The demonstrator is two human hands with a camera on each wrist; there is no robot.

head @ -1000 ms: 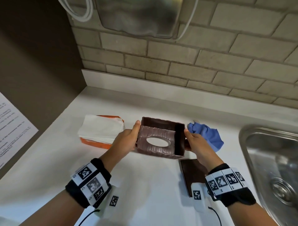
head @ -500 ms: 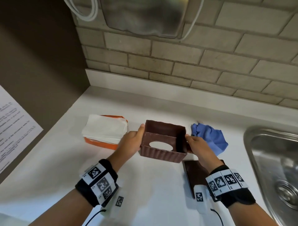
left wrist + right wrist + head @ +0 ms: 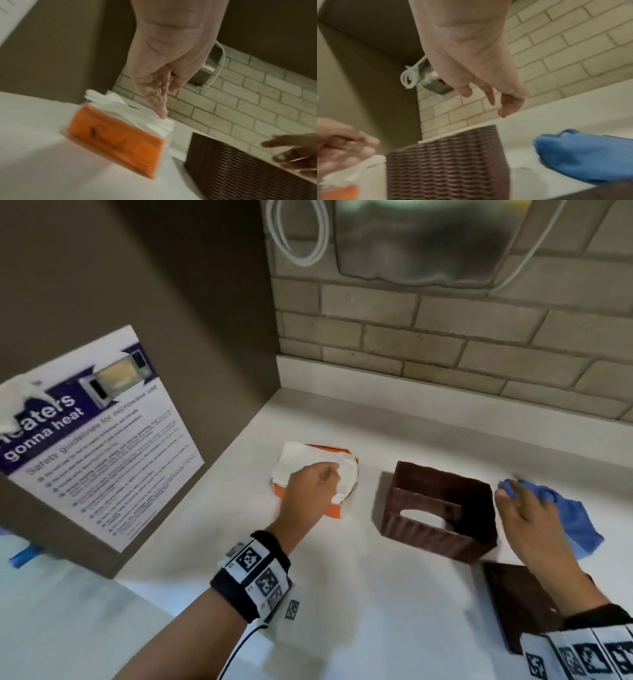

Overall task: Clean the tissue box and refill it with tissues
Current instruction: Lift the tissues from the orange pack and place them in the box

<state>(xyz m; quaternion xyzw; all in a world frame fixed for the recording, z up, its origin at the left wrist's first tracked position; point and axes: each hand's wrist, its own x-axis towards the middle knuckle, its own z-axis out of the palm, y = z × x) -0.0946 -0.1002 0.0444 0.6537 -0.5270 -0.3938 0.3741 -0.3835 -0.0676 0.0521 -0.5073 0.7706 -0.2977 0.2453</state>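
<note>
The brown woven tissue box (image 3: 438, 508) stands on the white counter with its open side up and its oval slot down. Its flat brown base panel (image 3: 513, 601) lies in front of it to the right. My left hand (image 3: 329, 477) reaches onto the white tissue stack (image 3: 308, 460) in the orange pack (image 3: 334, 510); in the left wrist view its straight fingers (image 3: 162, 115) touch the tissues (image 3: 137, 112) while the thumb stays apart. My right hand (image 3: 507, 491) hovers with loose, empty fingers just right of the box, over the blue cloth (image 3: 579, 518).
A brown cabinet side (image 3: 137, 302) with a paper notice (image 3: 99, 440) walls off the left. A brick wall (image 3: 445, 344) with a metal dispenser (image 3: 428, 237) and a white cable stands behind the counter (image 3: 376, 611).
Both hands have let go of the box, which now rests on the counter. The left hand went left onto the tissues and the right hand went right over the cloth.
</note>
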